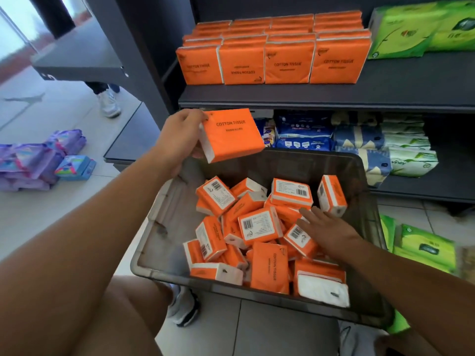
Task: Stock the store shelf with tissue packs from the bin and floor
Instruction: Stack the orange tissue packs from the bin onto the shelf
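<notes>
One orange tissue pack [231,134] is pinched in the left grip [180,140], held above the bin [164,222].
It clasps the pack's short end; the right grip [326,232] is spread flat over the loose packs [259,227] in the bin, holding nothing. Packs look light, soft and slick-wrapped, best taken across the narrow sides. Beyond, the shelf [334,98] carries upright orange rows [270,60]; purple packs [38,163] sit on the tiled floor [64,214].

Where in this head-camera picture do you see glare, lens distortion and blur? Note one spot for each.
Head view throughout: daylight washes out the glass at top left; the wide lens bows the shelf edge and bin rim; the green packs on the floor look smeared, while the orange pack in the left hand reads sharp.
</notes>
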